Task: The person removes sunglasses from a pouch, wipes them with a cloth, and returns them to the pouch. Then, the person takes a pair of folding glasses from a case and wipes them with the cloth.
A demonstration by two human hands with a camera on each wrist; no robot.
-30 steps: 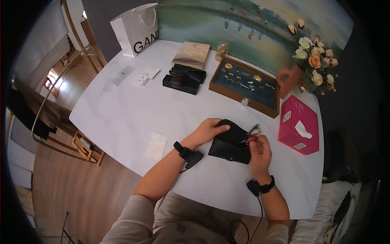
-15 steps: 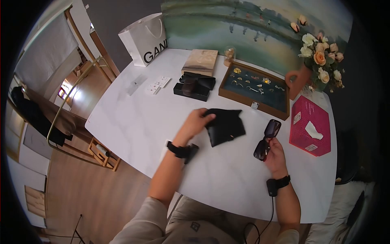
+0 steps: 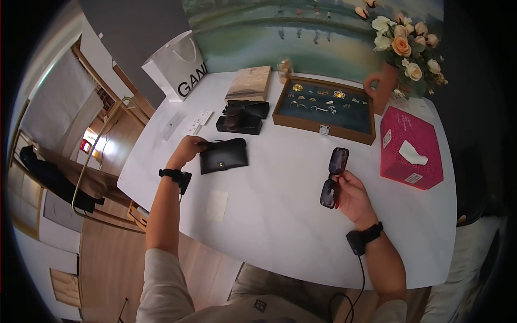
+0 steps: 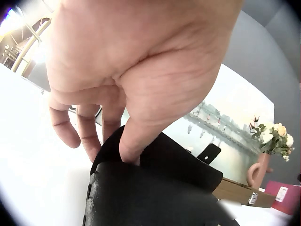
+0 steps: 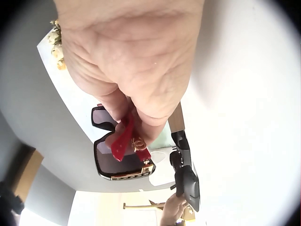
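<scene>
On the left side of the table, my left hand [image 3: 186, 151] pinches the upper left corner of a black leather glasses pouch [image 3: 224, 157]. Up close in the left wrist view, the thumb lies over the pouch's [image 4: 146, 195] open mouth, and its flap with a snap tab stands up behind. My right hand [image 3: 355, 198] holds a pair of dark sunglasses [image 3: 339, 160] over the right part of the table. Their red temples [image 5: 123, 143], trimmed with a gold rose, are folded between the thumb and fingers in the right wrist view.
A wooden jewellery case [image 3: 323, 129] stands at the back, with black glasses cases [image 3: 239, 126] and a box [image 3: 249, 84] to its left. A pink tissue box [image 3: 410, 148] sits right of my right hand. A pale card [image 3: 217, 204] lies near the front edge.
The sunglasses have come out of the pouch and moved right with my right hand. My left hand has carried the pouch to the left, and its flap now hangs back behind it.
</scene>
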